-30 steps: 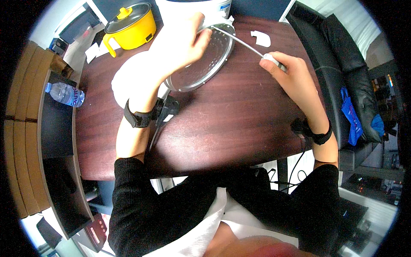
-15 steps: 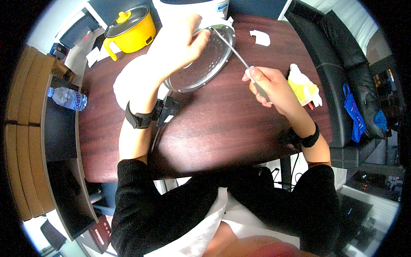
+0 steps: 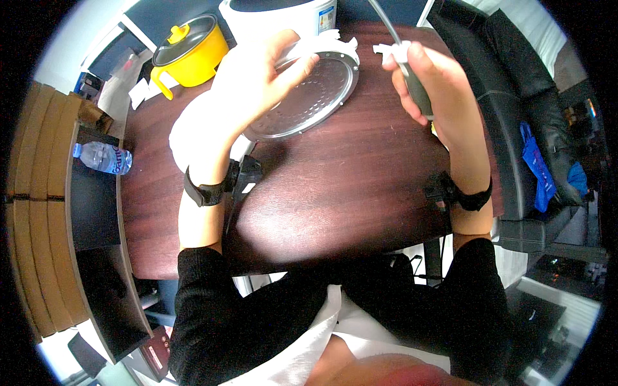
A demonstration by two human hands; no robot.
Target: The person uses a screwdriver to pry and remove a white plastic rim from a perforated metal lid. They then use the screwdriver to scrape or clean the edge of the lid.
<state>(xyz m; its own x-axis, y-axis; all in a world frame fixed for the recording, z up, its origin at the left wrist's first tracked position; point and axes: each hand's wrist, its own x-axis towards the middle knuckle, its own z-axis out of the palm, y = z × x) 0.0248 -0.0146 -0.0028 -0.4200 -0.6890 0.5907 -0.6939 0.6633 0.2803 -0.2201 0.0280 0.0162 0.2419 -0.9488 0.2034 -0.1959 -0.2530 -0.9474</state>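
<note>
My left hand (image 3: 257, 83) grips the upper edge of a round appliance lid, thumb on the near side and fingers over the rim. The lid's silver perforated metal plate (image 3: 306, 106) faces me at a tilt, and its white outer shell (image 3: 188, 128) shows left of my wrist. A white plastic part (image 3: 338, 44) stands along the plate's top edge. To the right, my right hand (image 3: 444, 83) is closed round the grey and white handle of a screwdriver (image 3: 417, 90). Its metal shaft points up and away, clear of the lid, with the tip beyond the picture's upper part.
Behind the lid stands a white appliance body (image 3: 277, 16) with a dark inside. A yellow pot (image 3: 203, 63) with a lid is at the back left. A water bottle (image 3: 103, 158) lies on the left shelf. A black sofa (image 3: 492, 83) borders the brown table (image 3: 309, 199).
The screwdriver has come away from the lid's upper rim and swung up and right with my right hand. My left hand keeps its grip; the lid has shifted slightly.
</note>
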